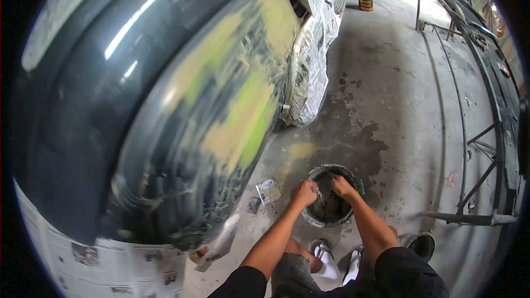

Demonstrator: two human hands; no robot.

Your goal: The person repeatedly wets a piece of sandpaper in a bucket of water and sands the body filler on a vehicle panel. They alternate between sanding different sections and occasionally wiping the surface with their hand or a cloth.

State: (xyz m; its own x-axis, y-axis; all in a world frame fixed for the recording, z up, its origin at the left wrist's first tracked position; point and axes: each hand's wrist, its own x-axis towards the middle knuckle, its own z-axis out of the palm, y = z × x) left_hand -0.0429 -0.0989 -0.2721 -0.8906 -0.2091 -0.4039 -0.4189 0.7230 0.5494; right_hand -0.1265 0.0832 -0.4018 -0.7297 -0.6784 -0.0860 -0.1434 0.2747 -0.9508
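Both my hands are over a round, dark bucket [327, 224] of murky water on the floor. My left hand [305, 193] is closed at the bucket's left side, and my right hand [342, 187] is closed over its right side. What they grip is dark and blurred against the water, so I cannot make it out. Left of my hands rises a dark car body panel [237, 116], wet-looking, with tan and yellow-green sanded patches.
Newspaper [312, 72] masks parts of the car. Small flat packets [269, 191] lie left of the bucket. A second dark container [424, 246] stands by my right leg. A metal frame [480, 219] runs along the right. A tin can [365, 2] stands farther back.
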